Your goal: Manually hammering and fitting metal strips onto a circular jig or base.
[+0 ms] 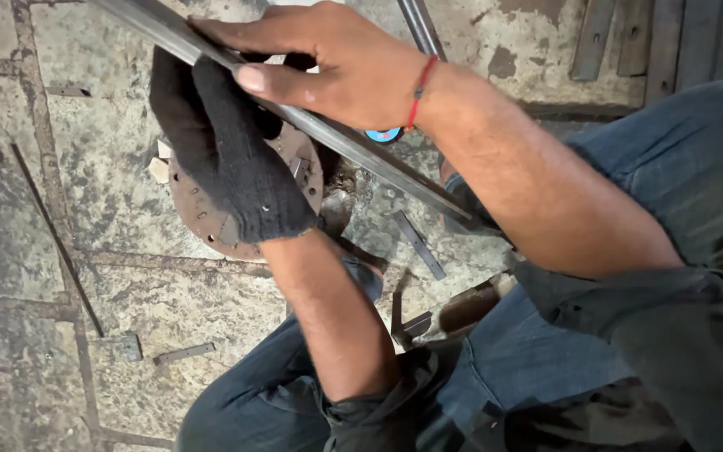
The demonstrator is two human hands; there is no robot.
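The metal bar (pixel 311 121) runs off the top edge & hides under the arm; the glove covers part of the rusty disc (pixel 202 213).

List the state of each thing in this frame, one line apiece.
Long grey steel bar: held slanting above the floor, gripped by both hands.
Left hand in black knit glove: closed around the bar from below.
Bare right hand with red wrist thread: pressed on top of the bar.
Round rusty perforated metal disc: lying flat on the stone floor.
Thin dark rod: lying loose on the floor.

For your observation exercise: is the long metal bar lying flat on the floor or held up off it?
Held up: the metal bar slants above the floor, gripped by the bare right hand and gloved left hand.
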